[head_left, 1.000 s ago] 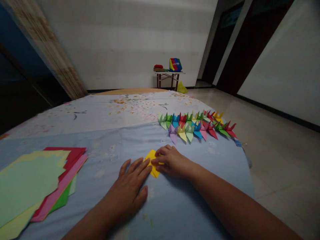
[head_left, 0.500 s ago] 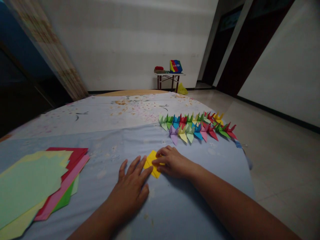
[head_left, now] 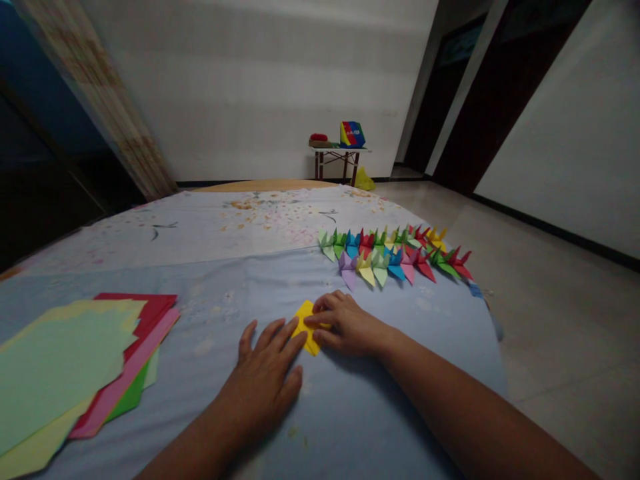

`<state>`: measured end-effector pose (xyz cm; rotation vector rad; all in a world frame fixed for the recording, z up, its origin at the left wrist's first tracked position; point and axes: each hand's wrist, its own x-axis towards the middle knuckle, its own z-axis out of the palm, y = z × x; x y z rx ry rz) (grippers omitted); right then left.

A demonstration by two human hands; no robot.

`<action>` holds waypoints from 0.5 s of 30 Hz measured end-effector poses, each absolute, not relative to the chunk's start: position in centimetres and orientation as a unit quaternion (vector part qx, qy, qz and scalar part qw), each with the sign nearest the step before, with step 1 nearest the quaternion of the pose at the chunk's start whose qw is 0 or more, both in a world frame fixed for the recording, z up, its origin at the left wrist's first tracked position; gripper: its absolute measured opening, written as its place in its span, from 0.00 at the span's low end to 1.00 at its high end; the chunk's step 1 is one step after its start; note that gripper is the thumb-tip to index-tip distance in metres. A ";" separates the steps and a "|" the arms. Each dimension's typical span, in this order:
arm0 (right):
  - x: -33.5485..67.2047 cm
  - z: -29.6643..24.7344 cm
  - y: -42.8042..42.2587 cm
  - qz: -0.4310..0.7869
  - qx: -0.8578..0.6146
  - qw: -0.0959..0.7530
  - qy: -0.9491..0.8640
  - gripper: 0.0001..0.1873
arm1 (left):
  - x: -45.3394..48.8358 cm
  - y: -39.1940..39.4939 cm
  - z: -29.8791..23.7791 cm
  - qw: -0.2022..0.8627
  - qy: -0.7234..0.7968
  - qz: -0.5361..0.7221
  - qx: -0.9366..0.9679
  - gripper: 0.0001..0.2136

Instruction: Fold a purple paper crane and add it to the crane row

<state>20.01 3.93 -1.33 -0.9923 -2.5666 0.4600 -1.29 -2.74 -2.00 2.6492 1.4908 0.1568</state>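
A small yellow folded origami paper (head_left: 305, 313), roughly diamond-shaped, lies flat on the blue tablecloth in front of me. My left hand (head_left: 267, 370) rests palm down with its fingers spread, and the fingertips press on the paper's left edge. From the right, my right hand (head_left: 345, 325) has its fingers bent over the paper's right part and grips it there. Those fingers hide the right corner of the paper.
Several folded paper cranes (head_left: 380, 263) in many colours stand in rows at the right back. A stack of coloured paper sheets (head_left: 60, 367) lies at the left. Beyond the round table, a small side table (head_left: 340, 149) holds a colourful bag (head_left: 353, 135).
My left hand has shifted slightly right, its fingertips reaching a little further onto the yellow paper. My right hand stays almost where it was.
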 end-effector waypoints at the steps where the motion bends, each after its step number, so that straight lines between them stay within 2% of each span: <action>1: 20.0 -1.5 4.1 0.165 -0.352 0.182 -0.904 0.14 | -1.3 -2.7 -2.0 0.055 0.491 0.054 0.868 0.23; 6: 19.7 -2.5 4.6 0.165 -0.364 0.201 -0.895 0.12 | -1.4 -2.5 -2.2 0.068 0.501 0.058 0.861 0.24; 15: 19.5 -2.7 4.7 0.168 -0.367 0.212 -0.890 0.12 | -1.8 -2.2 -2.1 0.056 0.457 0.074 0.884 0.21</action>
